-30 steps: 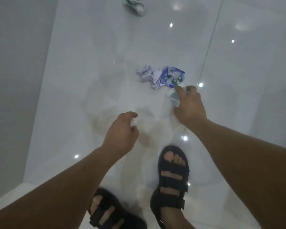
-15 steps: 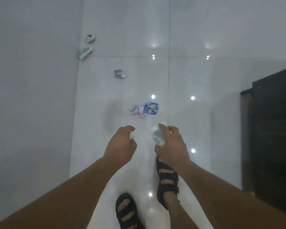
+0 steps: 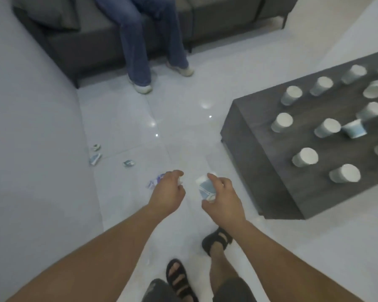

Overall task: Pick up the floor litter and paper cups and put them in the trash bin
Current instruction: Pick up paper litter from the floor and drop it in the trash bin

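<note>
Paper cup (image 3: 204, 189), crushed and printed in blue, sits in the right hand (image 3: 224, 200), whose grip is clamped round it with the forefinger laid over its top. The left hand (image 3: 168, 190) has its grip closed on a small white scrap (image 3: 180, 181), of which only a sliver shows.

Both hands hang above the glossy tiled floor (image 3: 183, 127). A crumpled purple-and-blue wrapper (image 3: 153, 183) lies on the floor just beyond the left hand and is partly hidden by it. Three smaller pieces (image 3: 128, 163) lie farther off, toward the wall. On the dark low tabletop (image 3: 262, 110) to the right stand many more cups (image 3: 304, 156), most of them mouth down and one tipped on its side (image 3: 354, 129). The trash bin is not in view.

All of this looks very light and thin, so it probably needs only gentle pressure and will crumple rather than break. The wrapper has raised folds, and pinching one of them should lift it whole. The flatter bits may skid on the shiny tile, so a fingertip worked under an edge seems safer than a push from above. The upturned cups are best taken round the wall and could likely be nested. With both hands already full, there is little room for more.
</note>
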`<state>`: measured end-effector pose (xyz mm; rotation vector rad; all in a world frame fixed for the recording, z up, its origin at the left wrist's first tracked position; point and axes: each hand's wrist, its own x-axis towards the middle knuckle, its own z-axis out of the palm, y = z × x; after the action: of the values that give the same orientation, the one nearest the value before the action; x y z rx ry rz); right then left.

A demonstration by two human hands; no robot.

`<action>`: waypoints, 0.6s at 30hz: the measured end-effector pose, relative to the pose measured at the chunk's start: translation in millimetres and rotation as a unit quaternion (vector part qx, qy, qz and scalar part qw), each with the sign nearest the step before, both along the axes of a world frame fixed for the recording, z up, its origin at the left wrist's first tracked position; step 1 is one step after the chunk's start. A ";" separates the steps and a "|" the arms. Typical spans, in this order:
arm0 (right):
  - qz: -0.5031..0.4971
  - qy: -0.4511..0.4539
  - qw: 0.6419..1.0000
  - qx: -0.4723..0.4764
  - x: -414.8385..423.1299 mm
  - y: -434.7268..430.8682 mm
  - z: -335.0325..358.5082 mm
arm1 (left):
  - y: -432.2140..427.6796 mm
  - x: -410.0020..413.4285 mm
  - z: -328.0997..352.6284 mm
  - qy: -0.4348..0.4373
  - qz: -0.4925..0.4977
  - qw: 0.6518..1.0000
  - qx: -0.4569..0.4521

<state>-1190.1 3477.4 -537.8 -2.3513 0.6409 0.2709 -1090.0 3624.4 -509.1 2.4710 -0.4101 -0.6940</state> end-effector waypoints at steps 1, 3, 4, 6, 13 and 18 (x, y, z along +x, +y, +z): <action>-0.014 -0.005 1.000 -0.005 -17.3 -8.0 17.7 | -10.7 -9.2 16.4 -0.005 -0.024 1.000 0.002; -0.049 -0.010 0.999 -0.014 -52.8 -26.7 48.9 | -34.1 -28.9 46.6 -0.016 -0.063 0.998 0.004; -0.067 -0.012 0.998 -0.019 -70.5 -37.3 64.3 | -47.4 -38.2 61.7 -0.021 -0.081 0.996 0.002; -0.108 -0.013 0.994 -0.032 -109.1 -59.9 93.8 | -76.9 -60.7 89.9 -0.030 -0.121 0.992 -0.008; -0.228 -0.022 0.972 -0.054 -259.8 -137.1 146.0 | -188.8 -184.4 144.3 -0.033 -0.251 0.967 -0.020; -0.308 -0.027 0.949 -0.063 -374.8 -209.6 163.0 | -294.5 -291.4 170.5 -0.039 -0.331 0.943 -0.018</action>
<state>-1564.8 3267.8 -374.9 -2.1330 1.3489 -0.1214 -1381.4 3329.8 -338.6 2.3142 -1.3068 -0.8268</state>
